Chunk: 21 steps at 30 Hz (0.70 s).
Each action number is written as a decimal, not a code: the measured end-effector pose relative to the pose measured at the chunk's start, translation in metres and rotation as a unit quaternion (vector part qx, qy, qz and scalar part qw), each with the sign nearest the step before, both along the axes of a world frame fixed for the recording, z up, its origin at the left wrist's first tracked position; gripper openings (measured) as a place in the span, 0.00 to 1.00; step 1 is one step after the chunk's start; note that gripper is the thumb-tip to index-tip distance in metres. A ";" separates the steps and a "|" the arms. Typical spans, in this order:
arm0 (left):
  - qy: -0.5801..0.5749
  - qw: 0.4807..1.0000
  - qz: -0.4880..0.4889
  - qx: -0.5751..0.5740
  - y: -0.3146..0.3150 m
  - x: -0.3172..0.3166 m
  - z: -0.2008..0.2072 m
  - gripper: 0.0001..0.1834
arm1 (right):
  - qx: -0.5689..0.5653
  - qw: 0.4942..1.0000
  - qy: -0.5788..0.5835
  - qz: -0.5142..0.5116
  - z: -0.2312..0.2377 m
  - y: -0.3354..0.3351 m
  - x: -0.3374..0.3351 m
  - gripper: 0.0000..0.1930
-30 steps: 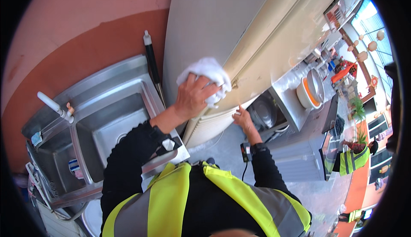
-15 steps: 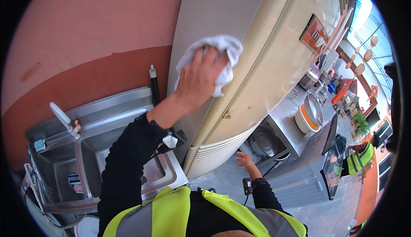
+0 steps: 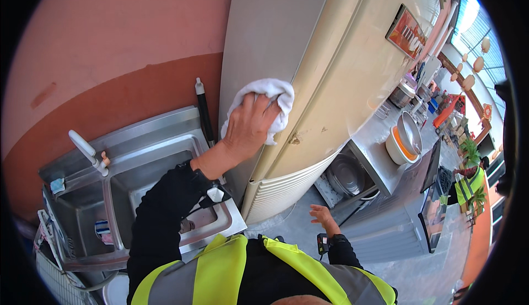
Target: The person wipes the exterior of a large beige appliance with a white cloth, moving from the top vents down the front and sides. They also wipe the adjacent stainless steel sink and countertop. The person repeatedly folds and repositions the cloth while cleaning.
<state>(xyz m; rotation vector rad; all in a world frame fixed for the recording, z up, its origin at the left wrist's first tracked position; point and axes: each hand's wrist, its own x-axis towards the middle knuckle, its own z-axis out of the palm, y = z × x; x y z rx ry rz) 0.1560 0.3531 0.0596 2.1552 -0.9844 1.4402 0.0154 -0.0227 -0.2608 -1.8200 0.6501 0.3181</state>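
Note:
My left hand point(image 3: 249, 128) presses a bunched white cloth point(image 3: 270, 91) against the grey side panel of a tall cream floor-standing air conditioner point(image 3: 352, 68). Its fingers are closed over the cloth, close to the unit's rounded front edge. Low on the right, my right hand point(image 3: 324, 218) hangs in the air with its fingers apart and holds nothing. It is nearest to the slatted lower grille point(image 3: 286, 186) and the metal shelf beyond it.
At left, a stainless double sink point(image 3: 160, 153) with a white tap point(image 3: 82, 144) stands against the wall. A black pole point(image 3: 203, 106) leans behind it. To the right, a steel counter point(image 3: 383, 164) carries stacked bowls point(image 3: 402, 142). A person in a yellow vest point(image 3: 468, 186) is further off.
My left hand and the cloth have moved down the side panel, slightly leftward. My right hand stays open and empty, a little lower in view. The view has shifted slightly.

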 end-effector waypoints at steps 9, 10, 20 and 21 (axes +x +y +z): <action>-0.106 0.993 0.045 -0.021 -0.006 0.021 0.064 0.19 | 0.010 1.000 0.025 0.009 -0.006 -0.001 -0.004 0.27; -0.103 0.994 0.039 -0.017 -0.006 0.020 0.057 0.19 | 0.009 1.000 0.021 0.010 -0.006 -0.001 -0.004 0.27; 0.155 0.987 -0.016 0.030 0.012 -0.017 -0.101 0.17 | 0.014 0.998 0.058 0.010 -0.011 -0.001 -0.024 0.27; 0.179 0.983 -0.030 0.032 0.018 -0.016 -0.109 0.17 | 0.021 0.998 0.055 0.013 -0.010 -0.003 -0.024 0.27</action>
